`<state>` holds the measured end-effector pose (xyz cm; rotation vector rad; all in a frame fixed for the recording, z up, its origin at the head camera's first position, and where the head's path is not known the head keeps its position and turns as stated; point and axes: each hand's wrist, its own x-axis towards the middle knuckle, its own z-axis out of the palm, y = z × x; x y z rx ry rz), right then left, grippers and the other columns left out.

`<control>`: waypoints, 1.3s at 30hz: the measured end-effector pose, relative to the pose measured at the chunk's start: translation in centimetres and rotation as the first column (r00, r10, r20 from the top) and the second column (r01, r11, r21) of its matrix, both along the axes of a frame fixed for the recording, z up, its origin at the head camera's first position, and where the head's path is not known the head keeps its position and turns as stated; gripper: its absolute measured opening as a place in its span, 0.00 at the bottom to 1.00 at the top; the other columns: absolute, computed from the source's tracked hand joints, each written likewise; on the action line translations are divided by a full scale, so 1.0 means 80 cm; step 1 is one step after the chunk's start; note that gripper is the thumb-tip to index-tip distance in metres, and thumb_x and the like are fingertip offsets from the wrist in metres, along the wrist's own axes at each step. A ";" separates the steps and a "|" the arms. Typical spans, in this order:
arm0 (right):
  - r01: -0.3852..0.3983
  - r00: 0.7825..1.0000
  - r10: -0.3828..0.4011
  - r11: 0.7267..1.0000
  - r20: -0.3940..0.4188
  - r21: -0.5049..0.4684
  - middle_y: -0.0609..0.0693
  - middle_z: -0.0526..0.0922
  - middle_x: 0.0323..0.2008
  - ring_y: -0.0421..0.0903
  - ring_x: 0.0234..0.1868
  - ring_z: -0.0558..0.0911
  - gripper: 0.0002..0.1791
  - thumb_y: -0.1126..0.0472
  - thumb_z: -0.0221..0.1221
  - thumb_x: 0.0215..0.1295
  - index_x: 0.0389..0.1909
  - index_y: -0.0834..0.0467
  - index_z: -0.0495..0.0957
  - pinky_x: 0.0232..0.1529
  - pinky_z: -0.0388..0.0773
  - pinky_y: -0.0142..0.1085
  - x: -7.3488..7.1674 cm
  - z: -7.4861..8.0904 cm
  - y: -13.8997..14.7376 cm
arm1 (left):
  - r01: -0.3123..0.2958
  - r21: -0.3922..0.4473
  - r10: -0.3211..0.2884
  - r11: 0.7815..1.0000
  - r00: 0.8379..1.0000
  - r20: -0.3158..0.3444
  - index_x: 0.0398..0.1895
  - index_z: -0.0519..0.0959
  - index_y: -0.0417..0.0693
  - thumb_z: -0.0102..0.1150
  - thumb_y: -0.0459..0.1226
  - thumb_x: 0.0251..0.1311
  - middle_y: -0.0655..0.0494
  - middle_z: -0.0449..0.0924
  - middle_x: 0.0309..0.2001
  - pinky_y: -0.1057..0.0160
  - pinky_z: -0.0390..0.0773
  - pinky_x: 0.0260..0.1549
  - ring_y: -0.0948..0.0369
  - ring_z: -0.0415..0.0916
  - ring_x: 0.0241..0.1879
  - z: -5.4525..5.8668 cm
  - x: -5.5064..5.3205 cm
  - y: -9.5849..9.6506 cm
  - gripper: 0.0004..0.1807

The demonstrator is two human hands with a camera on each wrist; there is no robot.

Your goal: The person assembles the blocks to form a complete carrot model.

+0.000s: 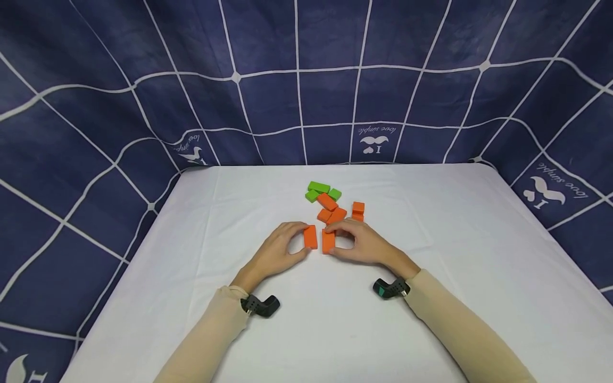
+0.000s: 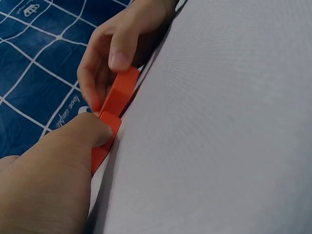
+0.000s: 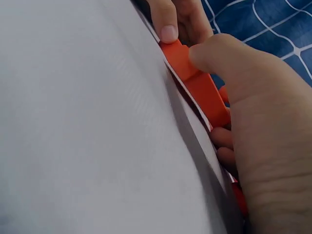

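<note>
Pinching one orange block apiece, the left hand (image 1: 278,249) and right hand (image 1: 366,242) hold the left block (image 1: 310,238) and right block (image 1: 328,242) just apart on the tabletop (image 1: 316,324) in the head view. Beyond, loose orange blocks (image 1: 327,201) and green blocks (image 1: 319,187) suggest much remains. The left wrist view shows both grips; the right wrist view does likewise.

Curtained-off workspace, navy gridded drapes (image 1: 328,98), white-covered table (image 1: 479,229)

Navy gridded cloth (image 1: 268,98); white-covered table (image 1: 455,223)
</note>
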<state>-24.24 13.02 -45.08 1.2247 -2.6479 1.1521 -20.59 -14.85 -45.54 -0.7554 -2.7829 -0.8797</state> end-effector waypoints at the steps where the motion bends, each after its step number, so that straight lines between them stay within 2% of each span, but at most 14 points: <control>1: 0.001 1.000 -0.001 1.000 0.001 0.000 0.37 0.83 0.56 0.36 0.52 0.79 0.25 0.48 0.73 0.60 0.58 0.46 0.82 0.59 0.79 0.37 -0.002 0.000 -0.003 | 0.001 0.001 -0.001 1.000 1.000 0.003 0.69 0.75 0.49 0.66 0.48 0.65 0.55 0.75 0.68 0.53 0.67 0.73 0.57 0.69 0.70 0.000 0.000 0.000 0.30; 9: 0.012 0.999 -0.011 0.999 -0.034 0.031 0.43 0.82 0.60 0.42 0.59 0.79 0.26 0.47 0.71 0.62 0.60 0.48 0.81 0.61 0.79 0.42 -0.013 -0.001 -0.016 | -0.001 -0.020 0.001 1.000 1.000 0.009 0.70 0.74 0.48 0.65 0.48 0.66 0.54 0.74 0.69 0.52 0.66 0.74 0.56 0.68 0.71 0.001 0.001 0.000 0.31; 16: 0.004 0.999 -0.002 0.999 -0.036 0.052 0.46 0.80 0.64 0.47 0.68 0.76 0.25 0.46 0.70 0.64 0.61 0.47 0.82 0.66 0.77 0.49 -0.012 -0.001 -0.015 | 0.001 -0.041 0.001 0.999 1.000 0.026 0.72 0.73 0.48 0.64 0.49 0.67 0.54 0.73 0.71 0.52 0.65 0.74 0.56 0.67 0.72 0.001 0.002 0.002 0.32; 26: -0.003 1.000 0.004 0.998 -0.011 0.059 0.44 0.80 0.65 0.46 0.67 0.76 0.26 0.47 0.71 0.63 0.61 0.47 0.82 0.68 0.75 0.48 -0.012 0.000 -0.015 | -0.001 -0.045 0.002 0.999 1.000 0.018 0.72 0.73 0.48 0.63 0.49 0.68 0.54 0.73 0.71 0.49 0.66 0.74 0.55 0.67 0.72 0.000 0.001 0.001 0.32; 39: 0.009 1.000 -0.009 1.000 -0.012 0.023 0.44 0.79 0.65 0.44 0.64 0.77 0.25 0.48 0.69 0.65 0.61 0.46 0.81 0.64 0.78 0.46 -0.012 -0.003 -0.013 | 0.001 -0.044 0.000 0.999 1.000 0.014 0.71 0.73 0.47 0.63 0.49 0.67 0.53 0.73 0.71 0.50 0.65 0.74 0.55 0.67 0.72 0.000 0.003 0.003 0.32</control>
